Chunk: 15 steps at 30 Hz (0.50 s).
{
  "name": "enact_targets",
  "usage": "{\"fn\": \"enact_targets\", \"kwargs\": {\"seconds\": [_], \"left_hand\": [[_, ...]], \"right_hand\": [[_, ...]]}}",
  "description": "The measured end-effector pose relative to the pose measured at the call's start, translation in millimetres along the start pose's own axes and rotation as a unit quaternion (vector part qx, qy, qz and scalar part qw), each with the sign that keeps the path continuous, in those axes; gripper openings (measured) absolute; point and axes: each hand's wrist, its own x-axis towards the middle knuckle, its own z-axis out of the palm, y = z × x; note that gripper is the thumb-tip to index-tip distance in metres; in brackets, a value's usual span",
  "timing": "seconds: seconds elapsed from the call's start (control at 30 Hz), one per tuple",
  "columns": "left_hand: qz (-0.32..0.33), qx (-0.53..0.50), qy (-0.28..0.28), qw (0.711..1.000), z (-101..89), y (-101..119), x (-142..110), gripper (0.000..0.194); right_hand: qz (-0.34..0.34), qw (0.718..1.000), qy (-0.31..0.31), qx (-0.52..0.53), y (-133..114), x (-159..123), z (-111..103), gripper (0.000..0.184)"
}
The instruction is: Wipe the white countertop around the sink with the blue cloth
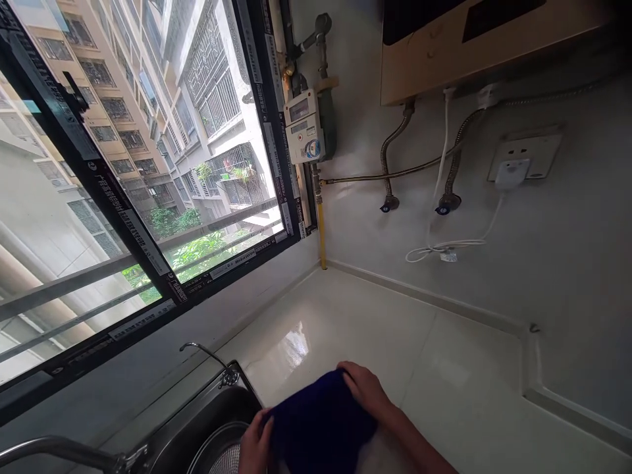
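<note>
A dark blue cloth [320,418] hangs spread between my two hands at the bottom of the head view, above the white countertop [365,336]. My left hand [255,442] pinches its left upper corner, close to the edge of the steel sink [197,424]. On the far side, my right hand [368,390] grips the upper right corner, with the fingers closed over the fabric. The lower part of the cloth runs out of the frame.
A metal colander [228,454] sits in the sink. Two taps, a thin one [210,352] and a thicker one [59,447], rise at the sink's back edge. A yellow pipe [322,234] meets the counter corner below a gas meter [303,128]. A water heater [444,59] hangs above.
</note>
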Motion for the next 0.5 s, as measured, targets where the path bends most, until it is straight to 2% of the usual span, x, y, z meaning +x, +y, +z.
{"fn": "enact_targets", "kwargs": {"seconds": [0.13, 0.2, 0.27, 0.37, 0.5], "left_hand": [[0.077, 0.015, 0.049, 0.996, -6.8, 72, 34, 0.069], [0.128, 0.031, 0.057, 0.990, -8.5, 93, 48, 0.060], [0.186, 0.058, 0.051, 0.980, -7.2, 99, 57, 0.049], [0.242, 0.093, 0.014, 0.966, 4.9, 78, 57, 0.038], [0.272, 0.130, -0.070, 0.951, 36.8, 9, 30, 0.031]], "right_hand": [[-0.040, 0.985, 0.118, 0.123, -21, 24, -65, 0.039], [-0.068, 0.970, 0.168, 0.162, -28, 30, -89, 0.037], [-0.086, 0.962, 0.195, 0.168, -24, 29, -97, 0.035], [-0.078, 0.969, 0.187, 0.142, 3, 9, -79, 0.032], [0.001, 0.992, 0.085, 0.094, 56, -50, -29, 0.033]]}}
